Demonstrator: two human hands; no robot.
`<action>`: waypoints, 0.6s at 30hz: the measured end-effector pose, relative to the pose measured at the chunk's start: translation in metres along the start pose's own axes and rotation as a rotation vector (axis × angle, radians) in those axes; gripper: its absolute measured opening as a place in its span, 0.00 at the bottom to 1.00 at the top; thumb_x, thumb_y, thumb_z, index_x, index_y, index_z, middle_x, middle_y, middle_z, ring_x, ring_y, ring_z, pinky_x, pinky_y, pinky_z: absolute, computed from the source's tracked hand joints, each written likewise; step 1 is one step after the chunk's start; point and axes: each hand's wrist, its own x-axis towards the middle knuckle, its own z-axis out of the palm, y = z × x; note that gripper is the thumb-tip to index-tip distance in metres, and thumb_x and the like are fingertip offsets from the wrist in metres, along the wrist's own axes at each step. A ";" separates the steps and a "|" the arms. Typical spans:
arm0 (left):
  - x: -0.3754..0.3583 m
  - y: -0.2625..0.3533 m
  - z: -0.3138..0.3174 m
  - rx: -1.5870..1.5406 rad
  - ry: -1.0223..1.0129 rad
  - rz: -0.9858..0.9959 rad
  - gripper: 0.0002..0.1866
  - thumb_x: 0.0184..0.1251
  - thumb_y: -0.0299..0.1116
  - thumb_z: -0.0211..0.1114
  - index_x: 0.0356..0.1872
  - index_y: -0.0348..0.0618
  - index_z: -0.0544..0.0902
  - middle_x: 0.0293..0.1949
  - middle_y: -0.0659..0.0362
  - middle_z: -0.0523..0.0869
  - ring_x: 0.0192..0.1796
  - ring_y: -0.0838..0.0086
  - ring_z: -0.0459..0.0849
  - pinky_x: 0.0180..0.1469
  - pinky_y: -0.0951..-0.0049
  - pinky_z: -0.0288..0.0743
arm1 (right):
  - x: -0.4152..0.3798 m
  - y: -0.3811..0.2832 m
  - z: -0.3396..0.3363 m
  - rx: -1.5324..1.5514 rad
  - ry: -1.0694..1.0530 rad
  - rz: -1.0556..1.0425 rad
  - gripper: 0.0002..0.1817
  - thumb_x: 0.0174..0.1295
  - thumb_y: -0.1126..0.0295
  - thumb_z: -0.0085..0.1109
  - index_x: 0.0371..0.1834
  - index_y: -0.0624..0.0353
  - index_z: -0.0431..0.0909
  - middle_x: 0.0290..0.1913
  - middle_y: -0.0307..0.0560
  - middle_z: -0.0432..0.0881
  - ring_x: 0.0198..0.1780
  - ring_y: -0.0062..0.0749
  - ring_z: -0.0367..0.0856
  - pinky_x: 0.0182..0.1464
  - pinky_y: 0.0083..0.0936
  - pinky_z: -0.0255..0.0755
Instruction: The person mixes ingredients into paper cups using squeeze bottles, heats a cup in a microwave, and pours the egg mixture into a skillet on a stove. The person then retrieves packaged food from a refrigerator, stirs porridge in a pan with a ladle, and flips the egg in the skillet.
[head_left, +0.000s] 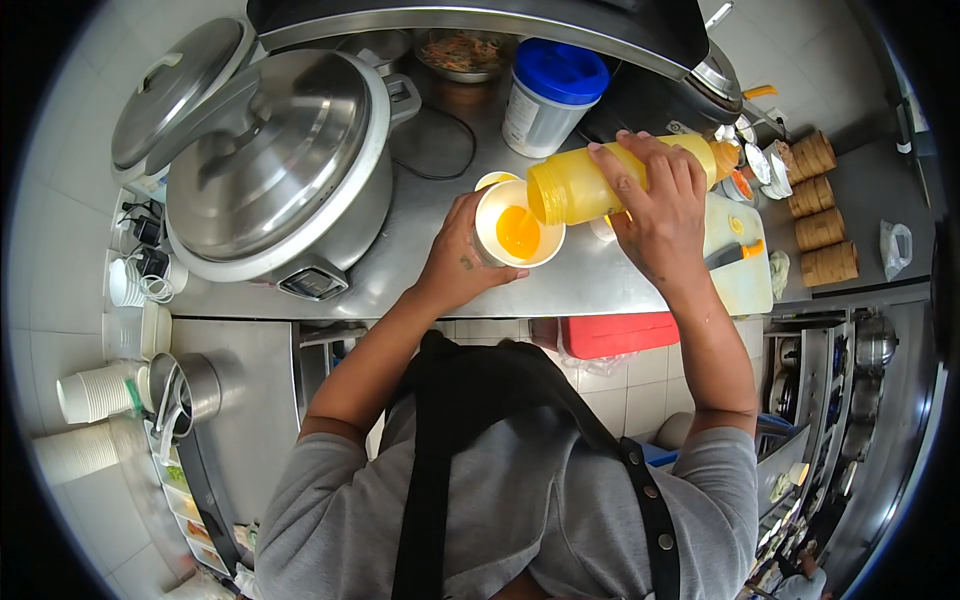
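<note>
My left hand (458,257) is wrapped round a white paper cup (487,232) with orange-yellow liquid (518,232) in its bottom. In my right hand (660,205) is a yellow squeeze bottle (580,186), tipped on its side. Its uncapped, threaded mouth is at the cup's right rim, and a thin stream seems to run into the cup. Behind the held cup, the rim of another cup (494,180) with yellow inside shows. Part of a small white item (602,229) shows beneath the bottle, mostly hidden.
A large rice cooker (270,160) stands on the steel counter (420,215) at left. A blue-lidded tub (552,98) is behind the cups. At right lie a cutting board (757,285) and an orange-handled knife (733,254). Stacked cups (95,393) sit at far left.
</note>
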 end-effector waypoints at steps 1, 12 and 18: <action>0.000 0.000 0.001 -0.016 0.000 -0.003 0.47 0.37 0.31 0.82 0.63 0.39 0.65 0.57 0.54 0.69 0.61 0.65 0.71 0.61 0.68 0.69 | 0.000 0.000 -0.001 -0.007 -0.002 0.002 0.35 0.40 0.78 0.66 0.57 0.41 0.76 0.53 0.41 0.77 0.57 0.37 0.75 0.59 0.40 0.63; -0.002 -0.008 0.009 -0.107 -0.010 -0.003 0.47 0.36 0.29 0.81 0.63 0.39 0.65 0.57 0.54 0.69 0.62 0.66 0.71 0.62 0.67 0.67 | -0.003 0.000 -0.007 -0.041 -0.011 0.007 0.31 0.44 0.75 0.65 0.57 0.40 0.76 0.52 0.42 0.77 0.56 0.37 0.76 0.59 0.40 0.63; -0.004 -0.009 0.010 -0.146 -0.043 -0.048 0.49 0.37 0.29 0.81 0.65 0.39 0.63 0.58 0.53 0.68 0.63 0.65 0.69 0.64 0.66 0.66 | -0.004 0.000 -0.009 -0.093 0.011 -0.029 0.28 0.49 0.73 0.61 0.57 0.39 0.75 0.52 0.42 0.78 0.56 0.37 0.76 0.59 0.40 0.64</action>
